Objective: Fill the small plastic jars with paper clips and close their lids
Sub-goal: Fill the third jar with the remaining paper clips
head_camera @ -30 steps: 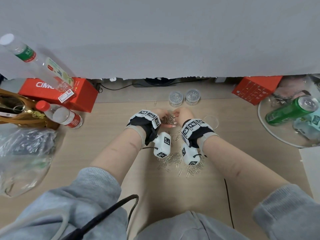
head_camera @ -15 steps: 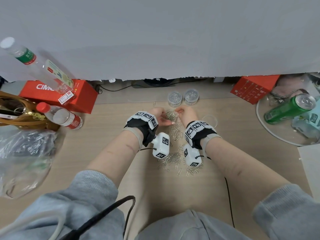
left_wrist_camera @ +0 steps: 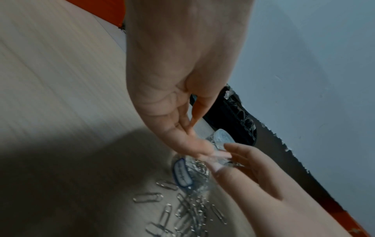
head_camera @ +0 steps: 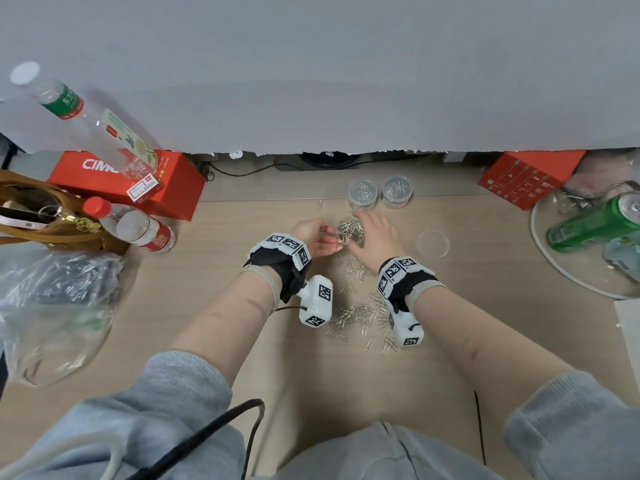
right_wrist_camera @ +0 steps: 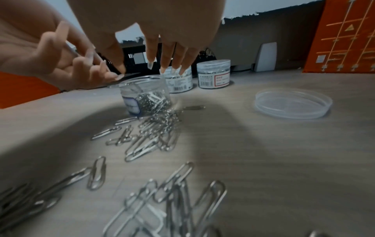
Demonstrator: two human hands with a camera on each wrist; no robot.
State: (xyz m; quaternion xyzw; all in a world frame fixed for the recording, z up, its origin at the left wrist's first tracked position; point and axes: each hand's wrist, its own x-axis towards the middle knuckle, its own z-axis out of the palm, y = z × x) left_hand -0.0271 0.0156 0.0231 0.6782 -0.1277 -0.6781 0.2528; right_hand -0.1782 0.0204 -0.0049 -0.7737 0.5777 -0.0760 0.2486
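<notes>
Small clear plastic jar (right_wrist_camera: pixel 145 96), open, upright on the light wood tabletop (head_camera: pixel 450 341), part-filled with silver paper clips, white blue-edged label on its side. It stands mid-tabletop between both hands, just beyond the loose pile of silver paper clips (head_camera: pixel 363 306) scattered toward the person. Left hand (head_camera: pixel 313 237) at the jar's left rim, fingers curled, fingertips pinched together just at the rim (whether a clip is in that grip is too blurred to tell). Right hand (head_camera: pixel 375 237) hovers just above and right of the jar mouth, fingers straight and pointing down, nothing held, grip loose and open. Round clear plastic lid (right_wrist_camera: pixel 293 103) lies flat on the tabletop right of the jar, apart from it. Two closed clear jars full of clips (head_camera: pixel 380 192) stand side by side behind the open one, near the tabletop's far edge. One stray clip (head_camera: pixel 321 204) lies left of them. Further out: red cardboard box (head_camera: pixel 166 188) at far left with a clear water bottle (head_camera: pixel 79 123) leaning on it, a red-capped bottle (head_camera: pixel 135 228) lying beside it, crumpled clear plastic bag (head_camera: pixel 52 306) left, orange-red box (head_camera: pixel 526 178) and green can (head_camera: pixel 595 223) far right.
</notes>
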